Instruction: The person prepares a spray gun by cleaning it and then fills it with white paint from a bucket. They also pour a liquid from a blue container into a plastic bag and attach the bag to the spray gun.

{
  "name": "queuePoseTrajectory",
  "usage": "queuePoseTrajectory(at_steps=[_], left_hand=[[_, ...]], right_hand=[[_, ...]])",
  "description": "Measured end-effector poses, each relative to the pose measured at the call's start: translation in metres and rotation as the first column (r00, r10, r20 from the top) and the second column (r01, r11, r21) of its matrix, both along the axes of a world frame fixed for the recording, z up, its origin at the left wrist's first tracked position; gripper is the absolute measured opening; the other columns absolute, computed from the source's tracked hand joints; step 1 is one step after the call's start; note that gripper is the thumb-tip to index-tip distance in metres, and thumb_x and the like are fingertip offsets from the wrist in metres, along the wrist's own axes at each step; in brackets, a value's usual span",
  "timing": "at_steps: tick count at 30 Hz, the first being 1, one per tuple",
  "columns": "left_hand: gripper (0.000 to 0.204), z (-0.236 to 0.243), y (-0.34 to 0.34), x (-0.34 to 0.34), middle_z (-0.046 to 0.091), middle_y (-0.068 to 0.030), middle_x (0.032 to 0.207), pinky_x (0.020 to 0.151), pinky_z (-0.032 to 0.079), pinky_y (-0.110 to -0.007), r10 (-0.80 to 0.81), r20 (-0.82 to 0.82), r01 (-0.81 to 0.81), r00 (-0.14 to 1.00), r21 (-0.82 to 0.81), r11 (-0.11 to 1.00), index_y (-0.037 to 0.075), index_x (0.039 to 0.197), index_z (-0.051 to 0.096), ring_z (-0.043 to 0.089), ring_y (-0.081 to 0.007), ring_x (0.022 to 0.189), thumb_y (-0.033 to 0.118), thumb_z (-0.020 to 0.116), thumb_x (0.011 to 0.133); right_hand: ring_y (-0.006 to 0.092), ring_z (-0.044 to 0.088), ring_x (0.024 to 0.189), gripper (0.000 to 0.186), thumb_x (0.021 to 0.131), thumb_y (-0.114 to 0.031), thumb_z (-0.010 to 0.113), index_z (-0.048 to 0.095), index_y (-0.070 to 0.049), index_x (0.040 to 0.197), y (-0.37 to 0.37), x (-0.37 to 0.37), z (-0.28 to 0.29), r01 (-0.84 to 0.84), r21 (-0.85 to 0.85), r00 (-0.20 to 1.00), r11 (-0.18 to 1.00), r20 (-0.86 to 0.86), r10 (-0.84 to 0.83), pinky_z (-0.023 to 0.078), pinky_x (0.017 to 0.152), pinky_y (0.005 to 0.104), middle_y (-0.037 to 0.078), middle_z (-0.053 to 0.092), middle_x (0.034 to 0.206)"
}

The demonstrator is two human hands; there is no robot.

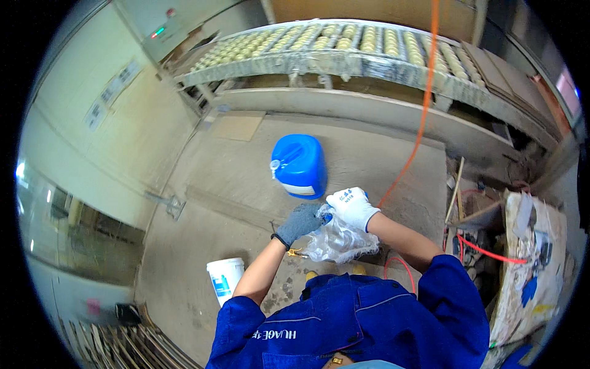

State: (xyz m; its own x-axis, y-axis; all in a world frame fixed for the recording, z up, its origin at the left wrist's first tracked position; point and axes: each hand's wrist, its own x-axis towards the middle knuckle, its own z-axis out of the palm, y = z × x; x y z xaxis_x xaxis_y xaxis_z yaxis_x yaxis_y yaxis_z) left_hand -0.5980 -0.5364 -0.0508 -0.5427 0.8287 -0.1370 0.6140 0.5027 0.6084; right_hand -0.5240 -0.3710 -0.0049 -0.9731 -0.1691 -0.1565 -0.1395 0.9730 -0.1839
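Note:
A crumpled clear plastic bag point(338, 243) hangs in front of me, above the floor. My left hand point(300, 222), in a grey glove with a dark cuff, is closed on its upper left part. A small patch of blue shows beside those fingers; I cannot make out what it is. My right hand point(352, 208) wears a white glove and is closed at the bag's top, close to the left hand. Just beyond the hands stands a blue plastic jerrycan point(300, 161) with a whitish cap and a pale label.
To the left of my forearm is a white bucket point(225, 278). An orange hose point(420, 123) hangs down on the right. Across the back runs a roller conveyor point(319, 61). A flat board point(237, 125) lies on the floor; clutter and a stained white panel point(530, 264) line the right.

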Motion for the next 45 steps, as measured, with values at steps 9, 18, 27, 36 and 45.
queuePoseTrajectory(at_steps=[9,18,27,36,45], left_hand=[[0.029,-0.044,0.122,0.005,0.066,-0.017,0.077,0.064,0.049,-0.045,-0.414,-0.344,0.432,0.843,-0.024,0.901,0.008,0.09,0.065,0.064,-0.0346,0.072,0.035,0.06,0.082],[0.031,-0.093,0.258,0.109,0.068,-0.0176,0.09,0.07,0.05,-0.039,-0.71,-0.045,0.709,0.703,0.124,0.694,0.002,0.094,0.065,0.066,-0.0294,0.082,0.031,0.061,0.086],[0.034,-0.058,0.35,0.189,0.067,-0.0062,0.08,0.063,0.048,-0.031,-0.55,0.465,0.522,0.693,0.203,0.829,0.0,0.094,0.067,0.06,-0.0139,0.07,0.033,0.065,0.085],[0.035,-0.054,0.38,0.231,0.064,-0.0036,0.082,0.06,0.047,-0.029,-0.185,0.607,0.081,0.773,0.194,0.978,0.001,0.097,0.066,0.058,-0.0128,0.07,0.033,0.067,0.084],[0.035,-0.08,0.355,0.223,0.066,-0.0028,0.086,0.063,0.049,-0.03,0.016,0.517,-0.086,0.856,0.112,0.99,0.001,0.099,0.067,0.06,-0.013,0.073,0.033,0.065,0.086]], right_hand=[[0.0263,0.068,0.067,0.013,0.072,-0.015,0.058,0.067,-0.006,0.07,0.072,0.055,-0.06,0.482,0.022,0.862,0.876,-0.192,-0.47,0.051,0.052,0.0411,0.014,0.067,0.07],[0.0359,0.059,0.097,0.042,0.087,-0.039,0.053,0.054,-0.005,0.11,0.064,0.269,-0.041,0.903,-0.362,0.083,0.231,-0.38,-0.921,0.047,0.084,0.0438,0.02,0.06,0.103],[0.0381,0.058,0.093,0.034,0.087,-0.033,0.055,0.059,-0.005,0.107,0.145,0.537,-0.101,0.841,-0.409,-0.507,-0.353,-0.372,-0.777,0.046,0.082,0.046,0.021,0.061,0.097],[0.039,0.056,0.111,0.065,0.085,-0.05,0.054,0.05,0.003,0.123,0.489,0.638,-0.071,0.604,-0.407,-0.749,-0.685,0.006,-0.663,0.046,0.092,0.044,0.027,0.055,0.122],[0.0306,0.047,0.125,0.096,0.081,-0.062,0.052,0.016,-0.001,0.146,0.638,0.732,-0.212,0.264,0.095,-0.862,-0.96,0.47,-0.19,0.038,0.102,0.0468,0.017,0.038,0.143]])
